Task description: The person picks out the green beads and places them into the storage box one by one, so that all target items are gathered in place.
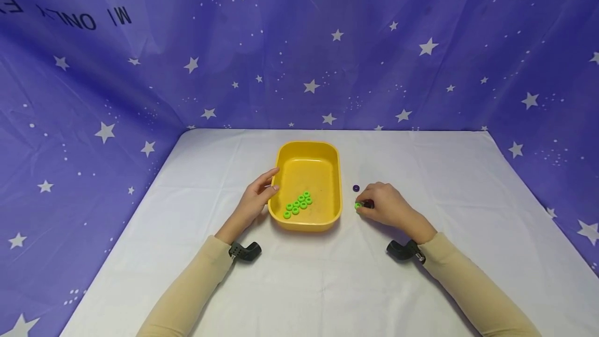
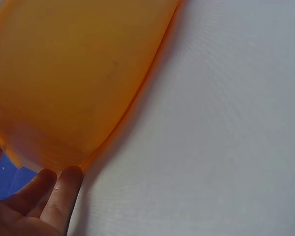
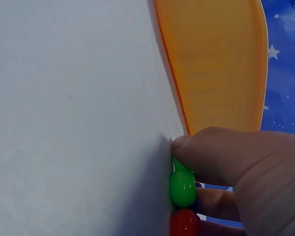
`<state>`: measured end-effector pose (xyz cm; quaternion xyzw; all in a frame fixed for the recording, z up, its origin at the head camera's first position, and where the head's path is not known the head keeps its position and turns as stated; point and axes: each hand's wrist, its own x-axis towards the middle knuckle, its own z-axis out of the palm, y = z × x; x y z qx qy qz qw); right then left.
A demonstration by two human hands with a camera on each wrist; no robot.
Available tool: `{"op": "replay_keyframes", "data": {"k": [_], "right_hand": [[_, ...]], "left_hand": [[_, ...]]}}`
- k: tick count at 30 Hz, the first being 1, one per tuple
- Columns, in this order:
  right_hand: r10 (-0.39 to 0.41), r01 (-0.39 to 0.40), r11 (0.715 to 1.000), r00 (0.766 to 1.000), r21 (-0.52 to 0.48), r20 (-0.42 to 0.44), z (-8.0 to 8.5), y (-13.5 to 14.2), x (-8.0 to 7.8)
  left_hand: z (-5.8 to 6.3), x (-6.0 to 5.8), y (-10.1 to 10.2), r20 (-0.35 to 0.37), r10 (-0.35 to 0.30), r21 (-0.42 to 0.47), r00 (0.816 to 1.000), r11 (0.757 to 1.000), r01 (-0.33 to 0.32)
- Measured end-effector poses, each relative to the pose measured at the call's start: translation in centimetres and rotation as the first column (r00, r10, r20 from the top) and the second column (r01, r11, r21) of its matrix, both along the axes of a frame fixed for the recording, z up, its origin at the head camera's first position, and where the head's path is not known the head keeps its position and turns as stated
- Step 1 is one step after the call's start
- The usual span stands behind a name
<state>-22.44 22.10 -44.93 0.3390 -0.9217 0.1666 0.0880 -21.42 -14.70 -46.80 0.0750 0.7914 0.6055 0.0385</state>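
A yellow tub [image 1: 306, 226] stands on the white-covered table, with several green ring beads [image 1: 296, 204] on its floor toward the near left. My left hand [image 1: 255, 196] holds the tub's left side. Its thumb and forefinger lie at the rim, and other fingertips [image 2: 69, 177] meet the outer wall. Right of the tub, my right hand [image 1: 386, 204] pinches a green bead [image 3: 183, 187] low over the cloth, thumb pressed to it. A red bead [image 3: 184, 222] sits right beside that one, partly hidden by the hand from above.
A small dark purple ring bead [image 1: 356, 188] lies on the white cloth [image 1: 323, 285], just beyond the right hand. Purple star-printed fabric [image 1: 262, 56] hangs behind the table and along both sides. Each wrist carries a black camera mount [image 1: 401, 250].
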Motion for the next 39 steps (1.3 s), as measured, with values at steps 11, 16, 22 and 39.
{"op": "replay_keyframes", "data": {"k": [11,16,22,39], "right_hand": [[-0.022,0.022,1.0,0.999,0.014,0.03,0.1,-0.1,0.2],[-0.029,0.028,0.999,0.999,0.018,0.033,0.2,-0.1,0.4],[-0.026,0.026,1.0,0.999,0.014,0.03,0.2,0.0,0.3],[-0.039,0.046,0.997,0.994,-0.066,0.103,3.1,-0.2,-0.9]], "left_hand": [[0.0,0.2,0.1,-0.001,0.006,-0.007,1.0,1.0,-0.006],[-0.1,0.2,0.1,0.002,0.01,-0.007,1.0,1.0,-0.01],[0.0,0.2,0.2,0.001,0.007,-0.008,1.0,1.0,-0.007],[0.0,0.1,0.1,0.005,0.011,-0.001,1.0,1.0,-0.011]]}}
